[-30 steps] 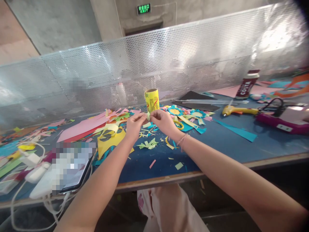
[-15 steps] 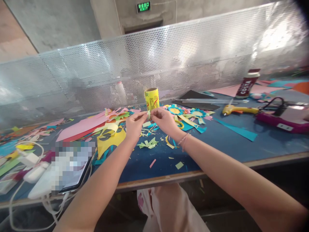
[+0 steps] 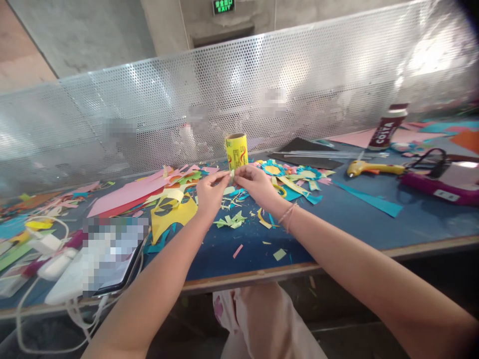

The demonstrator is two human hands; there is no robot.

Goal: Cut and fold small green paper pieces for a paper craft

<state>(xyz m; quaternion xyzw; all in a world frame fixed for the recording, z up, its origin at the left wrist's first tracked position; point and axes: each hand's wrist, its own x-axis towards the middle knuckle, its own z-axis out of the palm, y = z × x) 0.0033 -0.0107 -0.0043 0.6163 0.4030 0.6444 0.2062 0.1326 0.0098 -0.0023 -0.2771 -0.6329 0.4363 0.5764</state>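
Note:
Between my fingertips is a small pale green piece of paper [image 3: 232, 175]. My left hand [image 3: 212, 192] pinches it from the left, and my right hand [image 3: 258, 185] pinches it from the right. Right behind my hands a yellow printed tube [image 3: 236, 150] stands upright on the blue table. Below them lies a little heap of light green paper pieces [image 3: 231, 220], along with thin scraps. Paper flowers with blue fringes and yellow middles [image 3: 273, 169] rest just beyond my right hand. Yellow-handled scissors [image 3: 280, 191] lie partly hidden beside that hand.
To the left are pink sheets [image 3: 129, 196], a cut yellow sheet [image 3: 172, 219] and a tablet [image 3: 119, 264] with white cables. On the right lie a yellow glue gun [image 3: 374, 168], a purple power strip [image 3: 434, 185] and a brown bottle [image 3: 387, 127]. A perforated metal screen [image 3: 157, 109] stands behind.
Both hands stay pinched together on the green paper, with only a slight shift of the fingers. The view has moved a little; the objects on the table stay in place.

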